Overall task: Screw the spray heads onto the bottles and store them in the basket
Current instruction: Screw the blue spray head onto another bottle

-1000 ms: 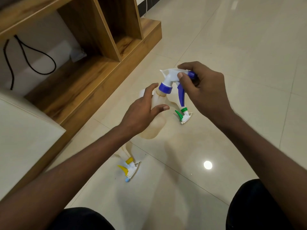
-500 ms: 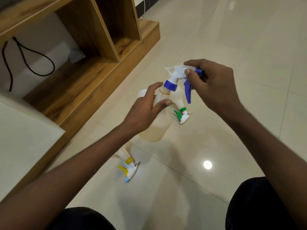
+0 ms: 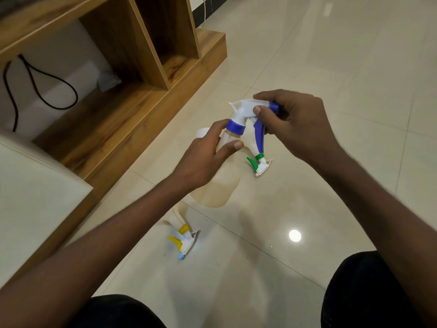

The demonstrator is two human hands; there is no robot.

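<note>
— Where's the bottle [image 3: 218, 185]?
— Above the floor [image 3: 354, 55], left hand [image 3: 201, 159] wrapped round its shoulder, neck tilted up toward the right hand [image 3: 295, 124].
— And that hand?
— Clamped on the blue spray head [image 3: 246, 114], sitting along the neck's axis, likely mid-twist.

Open tiled floor [image 3: 343, 55] right and ahead: free passage. Left blocked by wooden shelf unit [image 3: 151, 95] and pale panel [image 3: 35, 185]. Green-trigger bottle [image 3: 257, 162] lies on floor just beyond hands; yellow-trigger bottle [image 3: 183, 235] under left forearm [image 3: 106, 245]. Knees [image 3: 369, 292] bound near edge.
</note>
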